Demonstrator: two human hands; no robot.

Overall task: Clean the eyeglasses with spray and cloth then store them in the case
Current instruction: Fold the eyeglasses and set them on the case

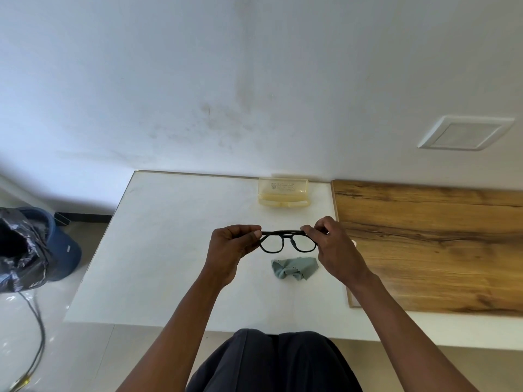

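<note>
Head view looks down at two hands holding up black eyeglasses point(288, 241) over a white table point(169, 250), with the left hand point(230, 250) pinching one end of the frame and the right hand point(332, 247) pinching the other end. A crumpled grey-green cloth point(294, 268) lies on the table just below the eyeglasses, between the two wrists. Farther back, by the wall, a pale yellow case point(283, 191) stands open, and a brown wooden board point(430, 244) lies on the right side of the table.
</note>
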